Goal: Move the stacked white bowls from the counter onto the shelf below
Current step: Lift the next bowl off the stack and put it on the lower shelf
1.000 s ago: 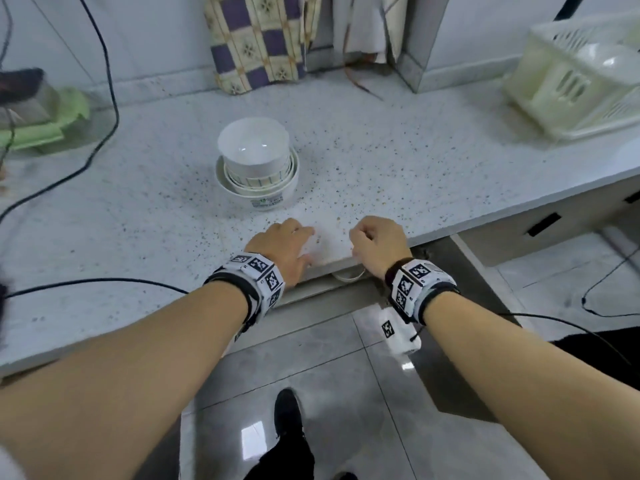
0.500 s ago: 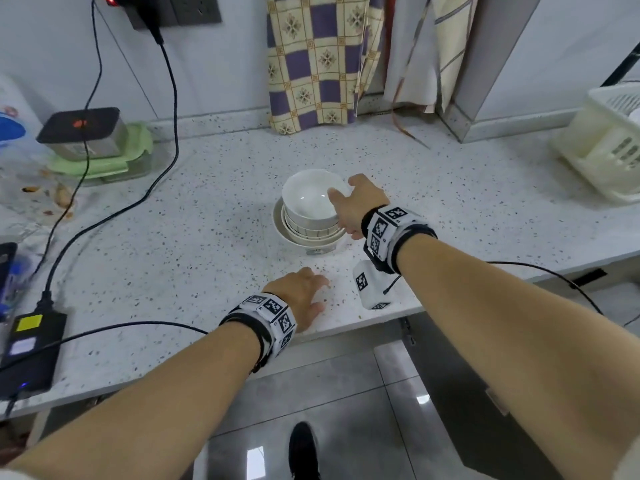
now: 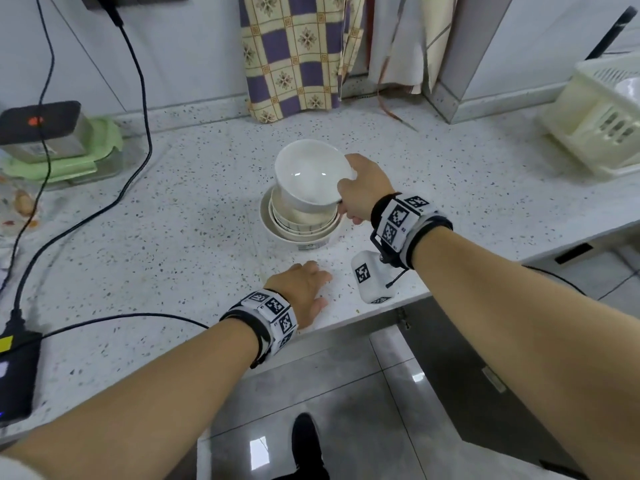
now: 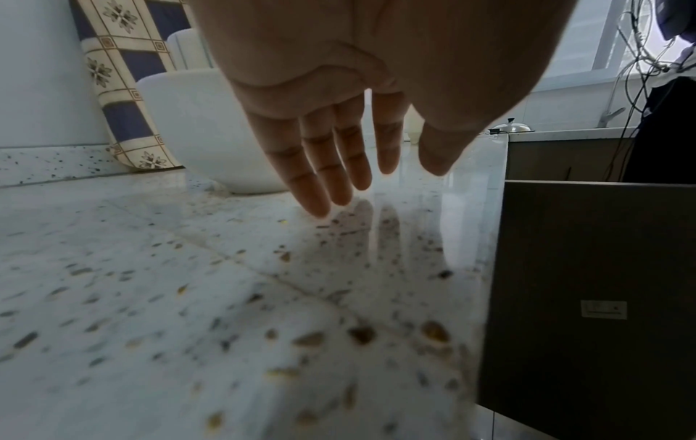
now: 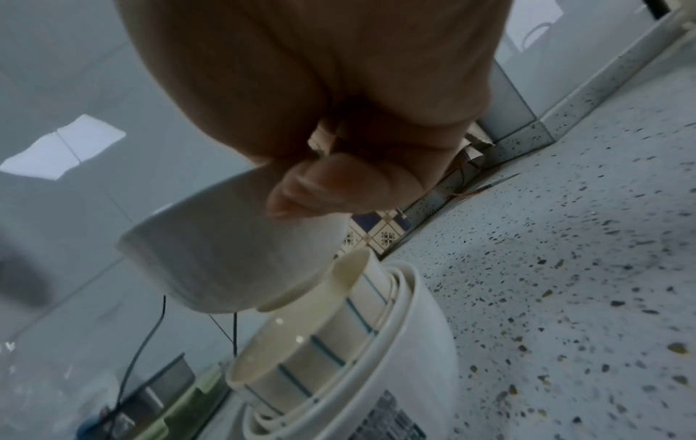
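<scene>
Resting flat near the front edge of the speckled bench (image 3: 173,237), the left hand (image 3: 304,289) lies with fingers straight and relaxed, holding nothing, just in front of the stacked white bowls (image 3: 299,226). That stack sits mid-bench: a wide plain outer bowl nesting smaller cream ones banded with thin blue lines. At the stack's right side, the right hand (image 3: 363,192) grips the rim of the glossy top bowl (image 3: 311,174), which is tilted and raised off the bowls beneath.

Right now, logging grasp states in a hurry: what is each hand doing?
Left hand: open, fingers straight, resting on the counter.
Right hand: grips the top white bowl, tilted above the stack.
</scene>
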